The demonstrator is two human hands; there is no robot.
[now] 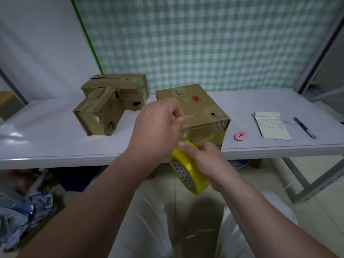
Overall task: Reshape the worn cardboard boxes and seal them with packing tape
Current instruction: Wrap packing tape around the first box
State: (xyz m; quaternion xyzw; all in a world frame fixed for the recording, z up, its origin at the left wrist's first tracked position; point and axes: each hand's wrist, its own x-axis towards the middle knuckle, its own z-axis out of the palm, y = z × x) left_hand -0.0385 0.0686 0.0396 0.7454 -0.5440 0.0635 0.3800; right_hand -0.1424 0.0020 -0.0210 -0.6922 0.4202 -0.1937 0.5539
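Observation:
A yellow roll of packing tape (188, 169) is gripped in my right hand (210, 161) just below the table's front edge. My left hand (158, 125) pinches the clear free end of the tape and holds it up above the roll. Right behind both hands stands a worn brown cardboard box (202, 107) with a red mark and a torn hole on top. Two more battered boxes sit at the left: a small one (98, 112) in front and a flat one (119, 86) behind it, touching.
The white table (46, 138) also bears a pink cutter (241, 135), a notepad (271, 126) and a black pen (305, 127) at the right. A checked green curtain hangs behind. Crumpled blue-grey wrapping (24, 215) lies on the floor at the left.

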